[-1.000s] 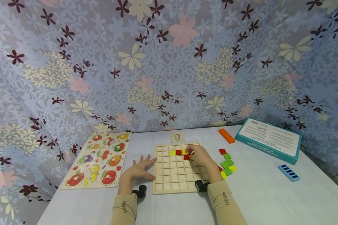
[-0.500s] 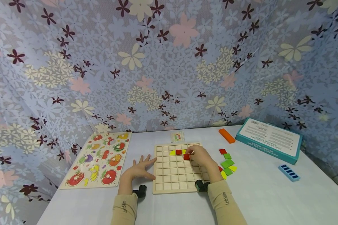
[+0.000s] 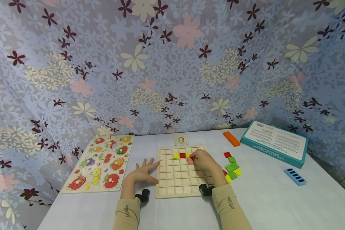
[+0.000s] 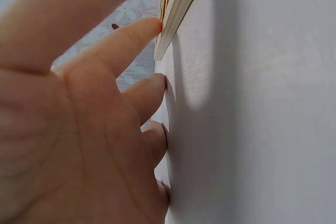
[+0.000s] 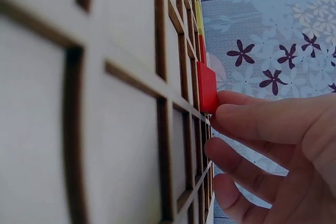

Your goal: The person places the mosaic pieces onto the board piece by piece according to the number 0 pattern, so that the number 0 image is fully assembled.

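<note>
A wooden grid board (image 3: 174, 183) lies in the middle of the table. In its second row sit a yellow piece (image 3: 176, 156), a red square tile (image 3: 182, 155) and another yellow piece (image 3: 188, 155), partly hidden by fingers. My right hand (image 3: 204, 159) pinches a second red tile (image 5: 208, 88) between thumb and forefinger, tilted at the grid just below that row; in the head view its face shines pink. My left hand (image 3: 142, 174) is spread flat-fingered at the board's left edge. In the left wrist view, a fingertip (image 4: 155, 25) touches that edge.
Loose red, green and yellow tiles (image 3: 232, 167) lie right of the board. Behind it is a small pattern card (image 3: 181, 139). A fruit puzzle (image 3: 102, 166) stands left; an orange block (image 3: 231, 139), teal box (image 3: 274, 143) and blue slotted piece (image 3: 295, 176) are right.
The red tile in my right hand has tipped, its face turning from deep red to glossy pink in the head view. The right fingers shifted slightly; my left hand stays put.
</note>
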Demonstrator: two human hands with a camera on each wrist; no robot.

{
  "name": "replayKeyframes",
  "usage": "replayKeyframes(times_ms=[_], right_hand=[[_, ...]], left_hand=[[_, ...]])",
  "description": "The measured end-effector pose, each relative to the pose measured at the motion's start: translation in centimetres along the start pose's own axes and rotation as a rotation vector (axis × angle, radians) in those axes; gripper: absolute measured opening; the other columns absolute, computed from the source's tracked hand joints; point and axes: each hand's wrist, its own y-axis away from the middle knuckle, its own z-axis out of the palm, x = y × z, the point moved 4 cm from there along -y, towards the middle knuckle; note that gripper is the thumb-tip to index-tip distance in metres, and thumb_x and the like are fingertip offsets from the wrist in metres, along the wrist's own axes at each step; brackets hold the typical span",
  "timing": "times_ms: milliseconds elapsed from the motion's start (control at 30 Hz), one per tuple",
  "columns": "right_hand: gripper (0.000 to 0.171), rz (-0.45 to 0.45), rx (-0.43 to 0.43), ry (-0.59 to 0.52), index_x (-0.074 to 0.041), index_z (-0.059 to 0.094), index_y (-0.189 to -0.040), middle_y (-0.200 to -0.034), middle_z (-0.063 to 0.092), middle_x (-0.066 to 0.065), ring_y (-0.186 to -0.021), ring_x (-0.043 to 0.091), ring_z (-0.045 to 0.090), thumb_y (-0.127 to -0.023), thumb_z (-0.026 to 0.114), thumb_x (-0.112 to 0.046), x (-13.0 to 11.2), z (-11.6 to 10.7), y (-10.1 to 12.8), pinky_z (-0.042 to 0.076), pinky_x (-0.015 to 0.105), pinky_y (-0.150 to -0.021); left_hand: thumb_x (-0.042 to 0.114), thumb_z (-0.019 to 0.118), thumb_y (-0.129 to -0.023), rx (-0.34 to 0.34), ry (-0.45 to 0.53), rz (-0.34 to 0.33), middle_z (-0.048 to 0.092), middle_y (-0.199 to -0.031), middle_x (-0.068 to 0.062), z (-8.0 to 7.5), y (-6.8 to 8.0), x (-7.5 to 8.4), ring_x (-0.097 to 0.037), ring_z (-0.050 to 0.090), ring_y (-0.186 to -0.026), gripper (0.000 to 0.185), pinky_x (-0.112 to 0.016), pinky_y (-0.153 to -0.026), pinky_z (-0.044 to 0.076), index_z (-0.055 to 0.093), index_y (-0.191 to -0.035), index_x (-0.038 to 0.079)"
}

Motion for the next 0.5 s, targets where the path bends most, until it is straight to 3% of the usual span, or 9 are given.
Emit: replayKeyframes(times_ms=[167, 500], right_hand=[[0.025, -0.007, -0.003, 0.023, 0.001, 0.069, -0.099, -0.099, 0.066, 0.014, -0.098, 0.032, 0.059, -0.081, 0.053, 0.008, -0.04, 0.04, 0.02, 0.049, 0.045, -0.086], [0.024, -0.002, -0.018, 0.035, -0.001, 0.070, -0.098, -0.092, 0.065, 0.010, -0.088, 0.026, 0.059, -0.080, 0.055, 0.007, 0.08, -0.02, 0.04, 0.050, 0.041, -0.082]], left_hand=[[0.024, 0.080, -0.064, -0.001, -0.001, 0.001, 0.015, -0.153, -0.017, -0.06, 0.07, 0.14, -0.041, -0.003, -0.139, 0.088, -0.060, -0.107, -0.013, 0.039, -0.142, 0.015], [0.024, 0.079, -0.065, -0.002, -0.010, 0.004, 0.015, -0.153, -0.017, -0.03, 0.09, 0.16, -0.041, -0.003, -0.139, 0.088, -0.061, -0.107, -0.012, 0.038, -0.142, 0.015]])
